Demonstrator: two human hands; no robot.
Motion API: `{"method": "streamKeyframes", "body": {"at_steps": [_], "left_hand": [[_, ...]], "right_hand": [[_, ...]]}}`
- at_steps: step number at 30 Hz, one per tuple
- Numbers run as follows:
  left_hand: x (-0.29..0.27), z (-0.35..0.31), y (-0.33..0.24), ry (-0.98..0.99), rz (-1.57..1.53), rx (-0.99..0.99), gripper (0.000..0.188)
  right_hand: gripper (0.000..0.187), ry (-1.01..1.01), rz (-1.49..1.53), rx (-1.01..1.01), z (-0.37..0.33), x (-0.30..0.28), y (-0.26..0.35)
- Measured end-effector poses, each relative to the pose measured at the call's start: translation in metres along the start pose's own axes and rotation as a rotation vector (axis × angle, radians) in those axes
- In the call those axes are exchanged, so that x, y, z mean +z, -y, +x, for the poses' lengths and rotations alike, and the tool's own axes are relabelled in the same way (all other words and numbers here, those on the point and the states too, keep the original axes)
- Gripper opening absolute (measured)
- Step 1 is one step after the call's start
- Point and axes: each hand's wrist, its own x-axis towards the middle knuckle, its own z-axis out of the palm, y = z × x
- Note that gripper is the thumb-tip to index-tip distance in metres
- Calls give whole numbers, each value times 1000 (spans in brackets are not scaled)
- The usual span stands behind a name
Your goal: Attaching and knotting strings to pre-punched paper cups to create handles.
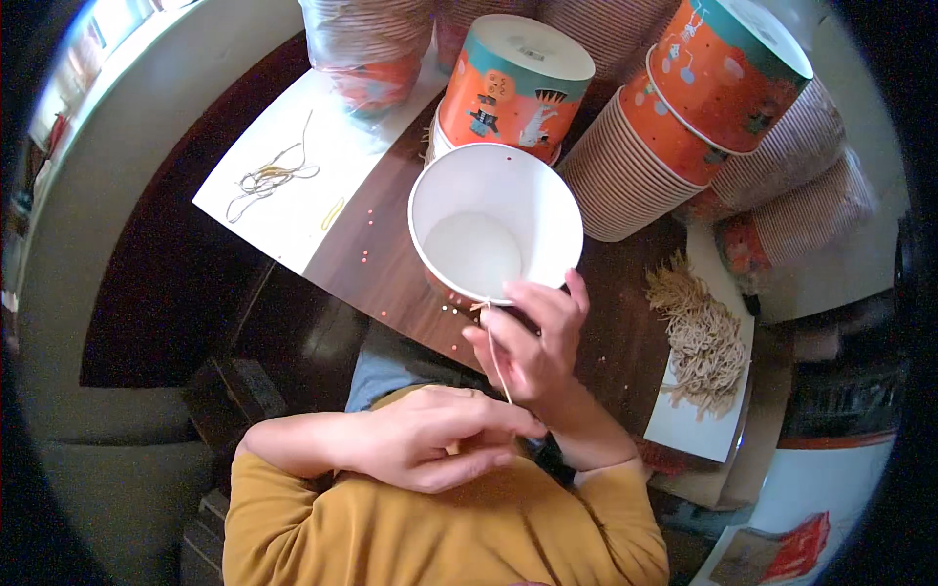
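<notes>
A white-lined paper bucket [498, 181] tilts its open mouth toward me at the table's near edge. A small hole shows in its far wall. At the near rim, a thin pale string [496, 352] is knotted and runs down taut toward my body. My right hand [532, 337] grips the near right rim, fingers curled beside the knot. Below it, my left hand [445, 435] is closed on the string's lower end, its fingertips pinched together. The exact grip of those fingertips is partly hidden.
An upturned orange-and-teal bucket [518, 83] stands behind, beside a tall leaning stack of buckets [635, 161]. Bagged stacks [376, 59] line the back. A bundle of cut strings [699, 342] lies right; loose cord [274, 179] sits on white board at left. Small dots of paper [366, 234] are scattered about.
</notes>
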Motion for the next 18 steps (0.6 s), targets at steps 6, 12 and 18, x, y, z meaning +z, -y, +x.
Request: {"method": "streamKeyframes", "body": {"at_steps": [6,12,18], "left_hand": [[-34,1,-7,-123,533,18,29],[-53,24,20,-397,1043,157,31],[-52,34,49,-329,1023,237,26]], "right_hand": [[21,27,133,122,-14,-30,-3],[23,57,307,451,-11,-36,1],[54,8,699,552,-5,-42,-1]]}}
